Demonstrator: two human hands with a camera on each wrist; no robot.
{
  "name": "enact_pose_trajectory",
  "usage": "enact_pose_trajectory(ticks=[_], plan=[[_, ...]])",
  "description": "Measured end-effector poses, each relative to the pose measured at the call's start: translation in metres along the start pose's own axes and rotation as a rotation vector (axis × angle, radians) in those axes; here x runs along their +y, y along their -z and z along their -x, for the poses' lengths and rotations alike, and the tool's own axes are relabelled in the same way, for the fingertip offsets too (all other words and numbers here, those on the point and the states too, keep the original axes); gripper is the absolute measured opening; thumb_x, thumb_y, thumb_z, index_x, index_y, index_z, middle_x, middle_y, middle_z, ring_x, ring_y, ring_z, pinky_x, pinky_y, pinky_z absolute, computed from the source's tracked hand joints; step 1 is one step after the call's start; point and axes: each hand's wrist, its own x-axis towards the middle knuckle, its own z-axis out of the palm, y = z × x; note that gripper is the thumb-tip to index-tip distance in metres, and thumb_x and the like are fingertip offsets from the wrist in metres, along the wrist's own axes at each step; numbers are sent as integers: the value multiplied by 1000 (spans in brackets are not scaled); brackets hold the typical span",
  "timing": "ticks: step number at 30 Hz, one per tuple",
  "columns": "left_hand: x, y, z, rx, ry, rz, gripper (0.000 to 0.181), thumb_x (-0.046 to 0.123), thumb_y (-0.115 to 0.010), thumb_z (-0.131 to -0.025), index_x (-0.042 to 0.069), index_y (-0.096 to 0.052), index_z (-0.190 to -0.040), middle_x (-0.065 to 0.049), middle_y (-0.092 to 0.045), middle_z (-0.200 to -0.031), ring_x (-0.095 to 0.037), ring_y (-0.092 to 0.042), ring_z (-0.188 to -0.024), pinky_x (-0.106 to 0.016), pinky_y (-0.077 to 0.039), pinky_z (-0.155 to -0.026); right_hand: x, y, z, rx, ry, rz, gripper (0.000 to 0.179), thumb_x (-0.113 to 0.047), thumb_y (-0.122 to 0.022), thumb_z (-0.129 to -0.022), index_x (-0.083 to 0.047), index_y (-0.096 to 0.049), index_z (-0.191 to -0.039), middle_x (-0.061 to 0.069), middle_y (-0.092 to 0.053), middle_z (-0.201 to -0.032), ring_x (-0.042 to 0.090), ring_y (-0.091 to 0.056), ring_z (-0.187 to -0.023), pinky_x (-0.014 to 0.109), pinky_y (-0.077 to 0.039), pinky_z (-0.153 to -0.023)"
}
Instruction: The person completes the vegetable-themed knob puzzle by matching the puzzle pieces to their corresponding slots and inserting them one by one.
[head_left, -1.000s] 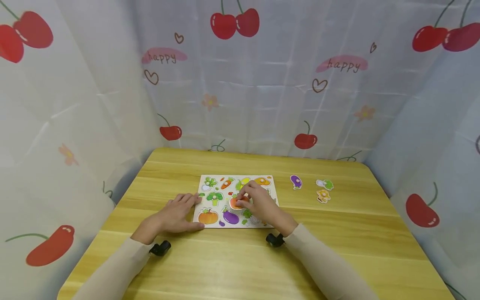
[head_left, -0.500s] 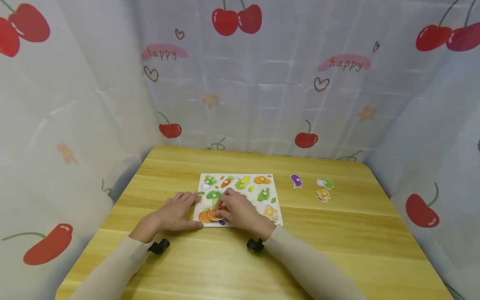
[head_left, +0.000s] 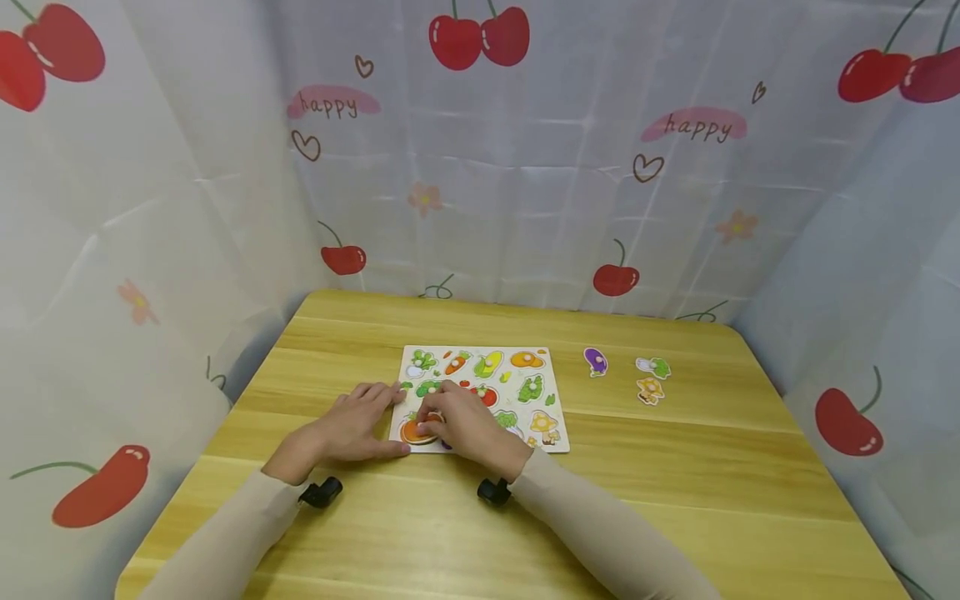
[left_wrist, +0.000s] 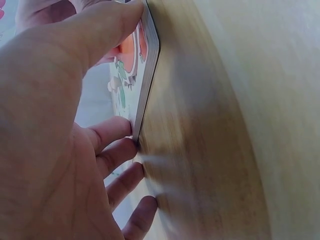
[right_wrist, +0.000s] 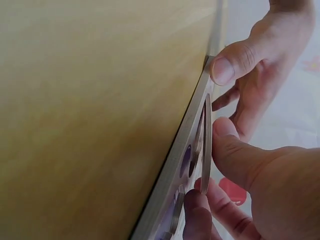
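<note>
Pinched between thumb and fingers of my right hand [head_left: 468, 429] is a flat orange pumpkin puzzle piece [head_left: 412, 432], over the near left corner of a white vegetable puzzle board [head_left: 517, 405]. In the right wrist view the piece's edge [right_wrist: 208, 145] is tilted, partly raised off the board. My left hand [head_left: 348, 429] rests at the board's left side, thumb on the near corner and fingertips along the edge. A tomato piece [head_left: 486, 397] and several other vegetable pieces lie in the board; the right hand hides part of it.
To the right on the wooden table [head_left: 675, 467] lie an eggplant piece [head_left: 596, 362], a white-and-green vegetable piece [head_left: 653, 367] and a mushroom piece [head_left: 650, 391]. Cherry-printed curtains [head_left: 525, 217] enclose the table at the back and sides.
My right hand has moved left and nearer across the board, carrying the pumpkin piece from the middle to the near left corner. The left hand has stayed put.
</note>
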Motion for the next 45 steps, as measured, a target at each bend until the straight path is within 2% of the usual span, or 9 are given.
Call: enact_pose_trajectory(ticks=[5,12,22,33,39,45], plan=[[1,2,1,5,9,-3,99,67,-83,-102,7,-50,-173,-18,-53,-175,-49,-46,-164,-77,-43,-118,-2,-1,-4,3,-5,-13,7,-28,-88,-107,-21,-90,-106,-2,-79,-106,7,-61,-90,24,-51,-76],[3,5,2,4,9,2,98,66,-84,-102,7,-50,-173,-17,-54,-174,-49,-46,-163,-77,-43,-118,-6,-4,-8,-13,16,-25,8,-25,-88,-106,-18,-93,-105,-5,-77,-98,5,-57,-86,21,-46,-73],[3,5,1,6,6,-9,96,64,-83,-103,7,-50,-172,-19,-53,-175,-50,-45,-164,-77,-43,-119,-3,1,-6,-39,40,-77,11,-17,-91,-104,-12,-94,-113,2,-83,-108,14,-71,-95,19,-50,-77],[4,2,2,0,0,-12,96,64,-81,-103,6,-50,-173,-22,-52,-176,-50,-45,-165,-79,-43,-120,5,4,3,-51,28,-74,16,-19,-93,-102,-11,-93,-116,3,-82,-112,13,-70,-95,21,-51,-79],[2,-1,1,3,0,-25,89,62,-77,-108,7,-50,-173,-22,-51,-177,-50,-45,-165,-78,-44,-119,9,10,10,-64,19,-70,17,-16,-92,-103,-9,-92,-119,5,-80,-113,14,-69,-91,22,-52,-77],[3,-2,1,17,4,-35,83,58,-76,-110,7,-52,-171,-20,-54,-174,-50,-48,-163,-75,-47,-116,19,17,11,-47,-2,-65,13,-14,-88,-105,-10,-93,-117,5,-82,-114,13,-72,-95,26,-55,-83]])
